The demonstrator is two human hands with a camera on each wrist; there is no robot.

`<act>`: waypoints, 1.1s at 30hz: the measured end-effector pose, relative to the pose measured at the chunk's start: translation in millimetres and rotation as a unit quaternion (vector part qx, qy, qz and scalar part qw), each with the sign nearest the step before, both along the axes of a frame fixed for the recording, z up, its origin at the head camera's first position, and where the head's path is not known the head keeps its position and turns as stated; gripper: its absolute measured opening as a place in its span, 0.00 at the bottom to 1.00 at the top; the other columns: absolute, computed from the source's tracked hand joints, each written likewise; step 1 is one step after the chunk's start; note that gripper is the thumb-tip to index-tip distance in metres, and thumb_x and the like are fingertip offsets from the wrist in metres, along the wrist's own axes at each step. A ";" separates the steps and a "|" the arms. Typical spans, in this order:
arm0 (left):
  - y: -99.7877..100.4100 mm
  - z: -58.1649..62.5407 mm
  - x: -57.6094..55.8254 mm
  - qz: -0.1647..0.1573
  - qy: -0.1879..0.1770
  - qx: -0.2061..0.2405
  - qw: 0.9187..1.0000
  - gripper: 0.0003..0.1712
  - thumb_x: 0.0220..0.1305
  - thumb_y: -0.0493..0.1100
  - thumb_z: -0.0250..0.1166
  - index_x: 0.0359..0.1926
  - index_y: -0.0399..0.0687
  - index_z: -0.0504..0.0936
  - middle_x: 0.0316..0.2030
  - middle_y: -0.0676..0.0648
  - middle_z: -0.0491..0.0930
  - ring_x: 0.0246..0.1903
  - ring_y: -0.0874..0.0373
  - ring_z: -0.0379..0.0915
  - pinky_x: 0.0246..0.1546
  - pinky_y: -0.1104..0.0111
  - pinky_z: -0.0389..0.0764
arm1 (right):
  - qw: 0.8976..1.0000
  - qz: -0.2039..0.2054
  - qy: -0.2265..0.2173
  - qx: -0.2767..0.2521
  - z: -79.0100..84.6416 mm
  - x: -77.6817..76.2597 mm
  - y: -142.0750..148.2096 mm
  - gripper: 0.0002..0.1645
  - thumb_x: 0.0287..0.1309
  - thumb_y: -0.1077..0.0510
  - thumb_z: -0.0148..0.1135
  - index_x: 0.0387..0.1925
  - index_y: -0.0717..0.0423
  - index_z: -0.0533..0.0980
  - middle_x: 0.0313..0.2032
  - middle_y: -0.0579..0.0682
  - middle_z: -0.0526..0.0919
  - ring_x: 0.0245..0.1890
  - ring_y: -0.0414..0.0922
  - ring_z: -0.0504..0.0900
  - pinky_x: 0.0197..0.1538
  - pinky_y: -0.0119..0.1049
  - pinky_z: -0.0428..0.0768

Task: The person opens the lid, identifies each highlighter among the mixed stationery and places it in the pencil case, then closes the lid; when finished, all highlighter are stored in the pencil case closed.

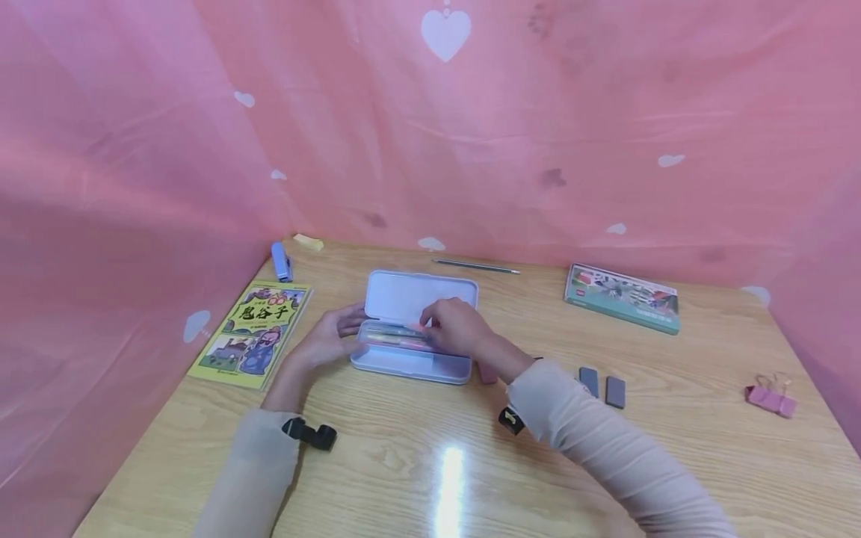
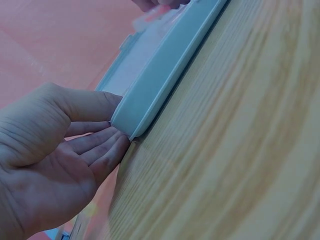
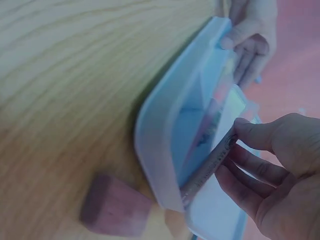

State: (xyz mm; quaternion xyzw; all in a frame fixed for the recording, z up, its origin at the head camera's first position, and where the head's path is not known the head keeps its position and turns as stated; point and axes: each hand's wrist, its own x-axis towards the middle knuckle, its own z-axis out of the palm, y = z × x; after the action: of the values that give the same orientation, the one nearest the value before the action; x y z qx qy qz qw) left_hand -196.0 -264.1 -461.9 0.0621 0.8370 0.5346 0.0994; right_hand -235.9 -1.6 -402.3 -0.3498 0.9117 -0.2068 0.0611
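Note:
A pale blue pencil case lies on the table with its lid raised and leaning back. Several slim pens lie in its rear part. My left hand grips the left end of the case, thumb at the rim and fingers against the outside. With thumb and fingertips, my right hand pinches a printed pen over the right part of the case. The pen's lower end reaches the case wall. Beside the case's right end sits a dark reddish block, like an eraser.
A comic-style book and a blue stapler lie to the left. Behind the case is a pencil. To the right are a flat green box, two dark blocks and a pink binder clip. Pink curtain surrounds the table.

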 end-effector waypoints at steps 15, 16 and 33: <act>0.3 -0.3 -2.4 0.001 -0.011 -0.004 1.000 0.45 0.54 0.34 0.67 0.71 0.52 0.57 0.64 0.44 0.68 0.63 0.45 0.63 0.66 0.52 0.64 | 0.998 -0.056 -0.027 -0.018 -2.0 -3.4 23.6 0.11 0.56 0.60 0.62 0.42 0.57 0.82 0.30 0.47 0.83 0.29 0.41 0.78 0.34 0.33 0.79; 0.8 -0.4 -2.5 0.002 -0.011 -0.003 1.000 0.46 0.54 0.34 0.67 0.71 0.52 0.57 0.64 0.44 0.68 0.63 0.46 0.63 0.66 0.53 0.64 | 0.997 -0.072 -0.029 -0.030 -0.8 -5.1 28.5 0.11 0.57 0.59 0.62 0.42 0.57 0.81 0.30 0.48 0.83 0.28 0.41 0.78 0.31 0.33 0.79; 6.2 2.6 -0.2 0.024 0.007 0.014 1.000 0.51 0.49 0.30 0.69 0.72 0.50 0.54 0.59 0.42 0.71 0.58 0.46 0.69 0.62 0.54 0.69 | 0.902 -0.141 -0.273 -0.304 -10.8 -19.3 80.3 0.30 0.67 0.43 0.49 0.58 0.63 0.65 0.47 0.67 0.78 0.47 0.60 0.80 0.50 0.54 0.80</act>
State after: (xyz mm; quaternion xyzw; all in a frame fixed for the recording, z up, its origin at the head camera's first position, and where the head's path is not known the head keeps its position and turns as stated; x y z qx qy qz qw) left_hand -196.2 -257.9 -459.3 0.0472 0.8315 0.5477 0.0797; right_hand -255.2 78.8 -413.2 -0.1493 0.7920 -0.5676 0.1682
